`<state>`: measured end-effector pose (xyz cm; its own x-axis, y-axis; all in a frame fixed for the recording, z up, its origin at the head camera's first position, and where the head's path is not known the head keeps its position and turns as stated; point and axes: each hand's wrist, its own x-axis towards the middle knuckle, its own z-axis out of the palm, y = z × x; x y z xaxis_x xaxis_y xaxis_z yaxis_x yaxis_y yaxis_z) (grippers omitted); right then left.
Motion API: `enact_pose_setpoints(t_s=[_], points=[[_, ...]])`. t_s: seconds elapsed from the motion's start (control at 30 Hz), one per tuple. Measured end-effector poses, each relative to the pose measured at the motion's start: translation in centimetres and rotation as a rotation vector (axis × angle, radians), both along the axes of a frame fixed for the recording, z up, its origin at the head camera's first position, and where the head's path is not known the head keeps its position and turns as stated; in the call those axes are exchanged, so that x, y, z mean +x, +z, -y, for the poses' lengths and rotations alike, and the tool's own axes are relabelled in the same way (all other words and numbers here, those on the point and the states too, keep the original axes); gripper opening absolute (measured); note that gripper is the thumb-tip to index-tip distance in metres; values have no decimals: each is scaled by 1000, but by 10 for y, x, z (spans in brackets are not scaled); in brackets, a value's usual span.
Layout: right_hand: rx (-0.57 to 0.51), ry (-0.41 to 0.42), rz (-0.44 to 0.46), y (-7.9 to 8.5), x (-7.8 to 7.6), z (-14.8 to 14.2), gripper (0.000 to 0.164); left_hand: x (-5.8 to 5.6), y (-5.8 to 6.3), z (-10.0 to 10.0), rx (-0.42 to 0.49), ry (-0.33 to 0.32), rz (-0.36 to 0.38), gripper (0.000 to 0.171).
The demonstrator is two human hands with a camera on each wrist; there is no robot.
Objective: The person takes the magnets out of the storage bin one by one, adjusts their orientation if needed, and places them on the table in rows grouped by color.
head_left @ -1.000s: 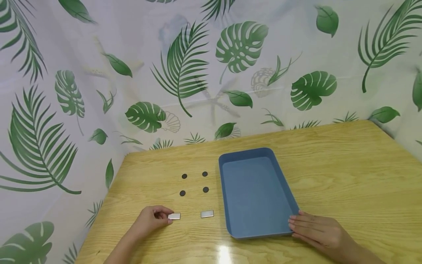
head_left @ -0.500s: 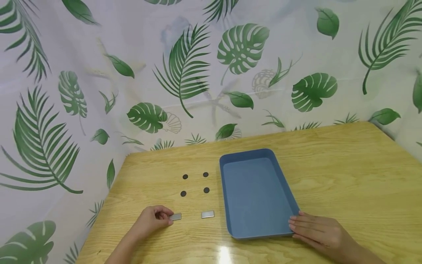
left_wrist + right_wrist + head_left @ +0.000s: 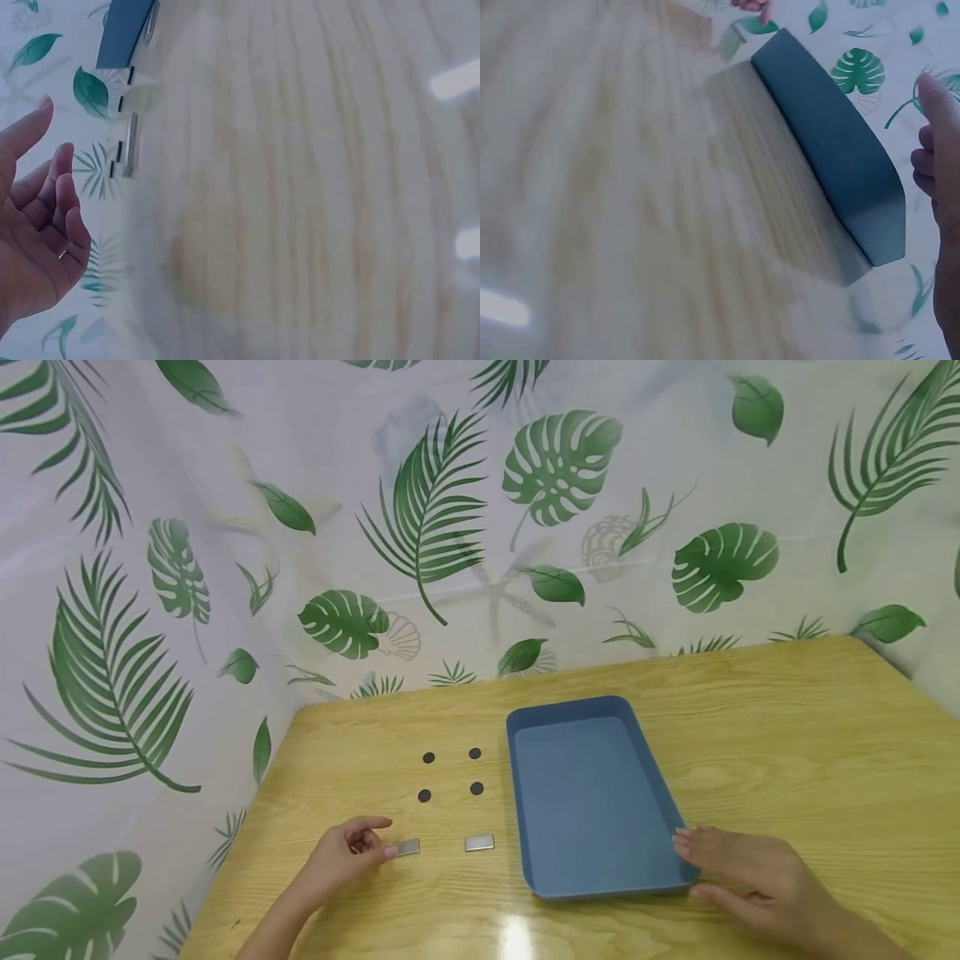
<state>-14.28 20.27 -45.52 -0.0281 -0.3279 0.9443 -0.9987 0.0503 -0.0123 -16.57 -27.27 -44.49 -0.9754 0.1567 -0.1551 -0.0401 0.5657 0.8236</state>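
My left hand (image 3: pixel 341 858) is beside a small flat silver rectangular block (image 3: pixel 408 847) on the wooden table, its thumb tip right at the block's left end. Thumb and index finger are spread apart, and the other fingers curl loosely. The left wrist view shows this hand (image 3: pixel 41 232) holding nothing. A second silver block (image 3: pixel 480 842) lies a little to the right. At the near right corner of a blue rectangular tray (image 3: pixel 600 810) is my right hand (image 3: pixel 765 872), fingertips overlapping the rim and thumb lower down. Its fingers (image 3: pixel 924 161) appear at the edge of the right wrist view.
Several small black discs, among them one at the back left (image 3: pixel 429 757) and one at the front right (image 3: pixel 476 788), lie beyond the silver blocks. A leaf-printed cloth (image 3: pixel 555 518) hangs behind the wooden table (image 3: pixel 795 735).
My left hand's index finger has lifted off the left silver block, opening the pinch. My right hand's fingers have loosened and its thumb has separated from them. The head view has shifted slightly.
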Motion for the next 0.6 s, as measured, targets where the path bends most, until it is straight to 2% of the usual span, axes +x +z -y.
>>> enact_pose_setpoints(t_s=[0.17, 0.3, 0.43, 0.6], points=[[42, -85, 4, 18, -4, -4, 40, 5, 15, -11, 7, -6, -53, 50], [93, -204, -18, 26, -8, -8, 51, 9, 24, -23, -18, 1, -115, 47], [178, -344, 4, 29, -10, -15, 63, 14, 29, -34, -74, -3, -224, 47], [285, -471, 59, 29, -11, -22, 76, 19, 34, -49, -208, -60, -429, 50]])
